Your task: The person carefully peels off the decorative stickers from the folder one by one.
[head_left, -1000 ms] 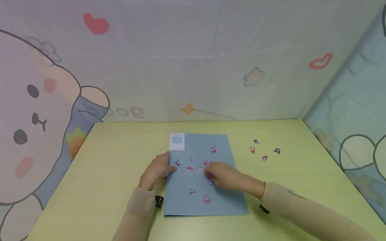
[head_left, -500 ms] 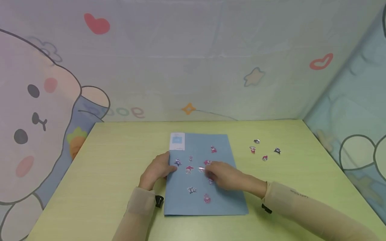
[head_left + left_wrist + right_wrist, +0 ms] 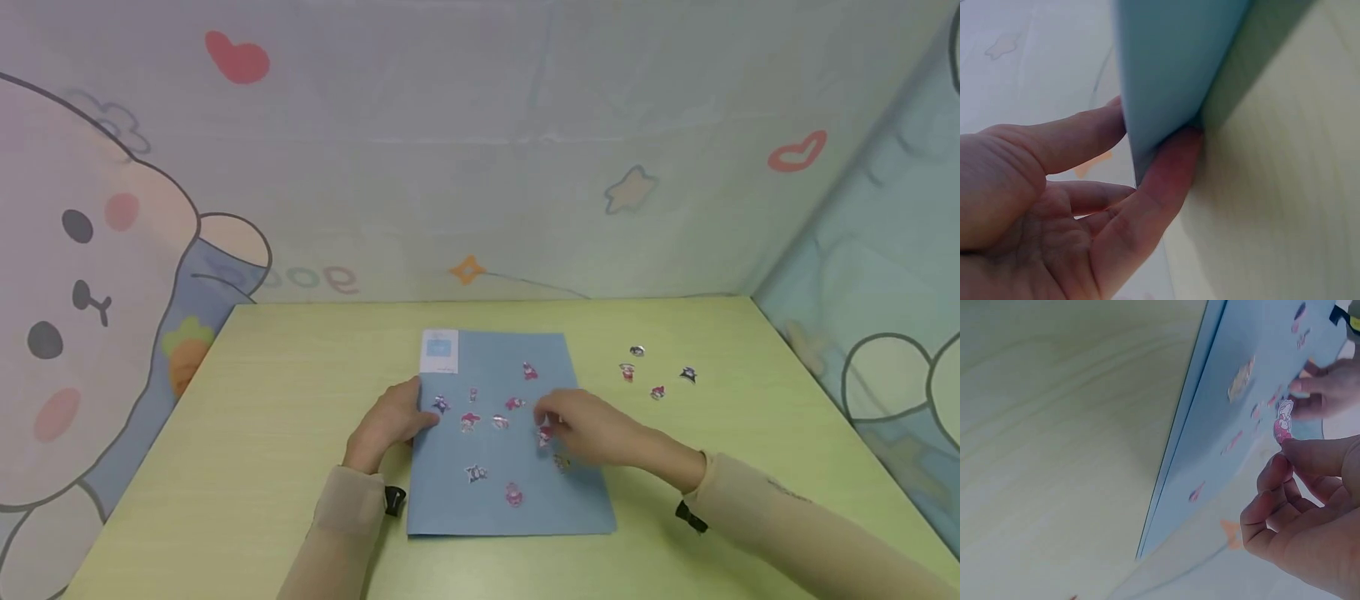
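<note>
A blue folder point(image 3: 491, 508) lies on the table with several small cartoon stickers scattered over it, among them a pink one point(image 3: 513, 494) and a star-shaped one point(image 3: 476, 473). My left hand point(image 3: 392, 421) grips the folder's left edge, thumb on top; the left wrist view shows fingers point(image 3: 1166, 172) beneath the edge. Above the folder's right half, my right hand point(image 3: 592, 425) pinches a pink-and-white sticker point(image 3: 1284, 422) between thumb and fingertips. Its lower end hangs below the fingers in the head view. A yellowish sticker point(image 3: 561, 462) lies just below that hand.
Several loose stickers, one of them dark point(image 3: 688, 375), are on the yellow table point(image 3: 750, 467) to the right of the folder. A white label point(image 3: 439, 351) marks the folder's upper left corner. A printed cloth backdrop point(image 3: 480, 150) stands behind the table.
My right hand has moved right with the pink-and-white sticker, uncovering the stickers near the folder's middle and the yellowish one. The left hand stays on the folder's edge.
</note>
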`<state>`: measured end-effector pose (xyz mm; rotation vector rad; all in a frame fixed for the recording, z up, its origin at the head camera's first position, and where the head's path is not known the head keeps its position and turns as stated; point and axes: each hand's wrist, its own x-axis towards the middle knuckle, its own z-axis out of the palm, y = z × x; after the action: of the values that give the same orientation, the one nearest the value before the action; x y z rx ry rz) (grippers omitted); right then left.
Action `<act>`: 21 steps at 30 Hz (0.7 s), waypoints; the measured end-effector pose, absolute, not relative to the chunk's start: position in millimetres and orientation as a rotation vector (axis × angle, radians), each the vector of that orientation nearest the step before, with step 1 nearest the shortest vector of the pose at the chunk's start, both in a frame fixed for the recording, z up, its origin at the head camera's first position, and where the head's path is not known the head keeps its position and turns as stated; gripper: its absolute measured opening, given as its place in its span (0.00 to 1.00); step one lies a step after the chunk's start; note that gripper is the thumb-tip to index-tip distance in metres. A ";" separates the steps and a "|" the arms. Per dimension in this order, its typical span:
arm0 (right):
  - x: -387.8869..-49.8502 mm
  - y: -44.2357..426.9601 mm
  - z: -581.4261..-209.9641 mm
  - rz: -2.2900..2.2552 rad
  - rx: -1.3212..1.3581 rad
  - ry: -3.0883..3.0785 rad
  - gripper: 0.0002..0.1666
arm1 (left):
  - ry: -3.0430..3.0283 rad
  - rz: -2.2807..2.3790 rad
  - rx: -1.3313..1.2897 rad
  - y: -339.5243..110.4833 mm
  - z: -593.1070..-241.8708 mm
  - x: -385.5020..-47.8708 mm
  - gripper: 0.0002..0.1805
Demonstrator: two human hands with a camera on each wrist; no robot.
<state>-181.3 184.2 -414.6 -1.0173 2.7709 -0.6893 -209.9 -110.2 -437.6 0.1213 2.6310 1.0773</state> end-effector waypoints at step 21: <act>-209.7 338.9 -414.7 -0.706 -0.560 2.911 0.06 | 2.625 1.069 0.107 -109.4 -437.3 -210.6 0.28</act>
<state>-209.7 338.9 -414.7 -0.5599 2.9109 -0.7058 -210.6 -109.4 -437.3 0.1070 2.6255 1.0688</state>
